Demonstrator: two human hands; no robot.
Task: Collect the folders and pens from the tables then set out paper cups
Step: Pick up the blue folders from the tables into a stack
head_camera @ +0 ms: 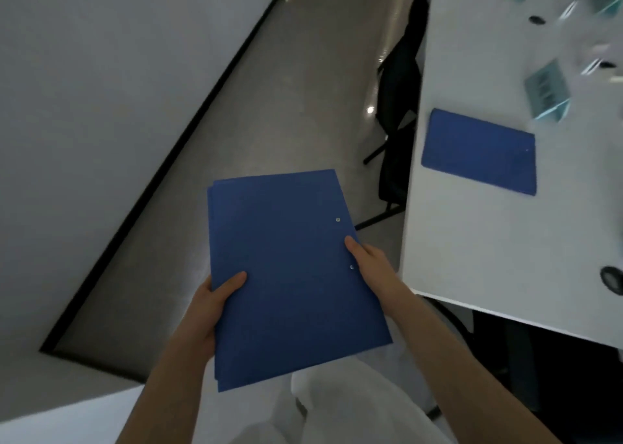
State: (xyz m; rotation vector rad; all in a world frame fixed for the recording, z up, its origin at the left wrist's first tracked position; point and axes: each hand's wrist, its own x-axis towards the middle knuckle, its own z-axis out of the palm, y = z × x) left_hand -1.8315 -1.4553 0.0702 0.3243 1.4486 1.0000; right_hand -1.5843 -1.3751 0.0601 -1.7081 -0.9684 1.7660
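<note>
Folders (290, 275) stacked, clasped in both grips: left hand (209, 309), right hand (371, 261).

You hold a stack of blue folders (290, 275) out in front of you over the floor, closed and nearly flat, with two small metal rivets near the right edge and the layered edges of the folders beneath showing at the left and bottom. Another blue folder (480, 152) lies closed and flat on the white surface (472, 241) to your right, near that surface's left edge and turned slightly askew.
</note>
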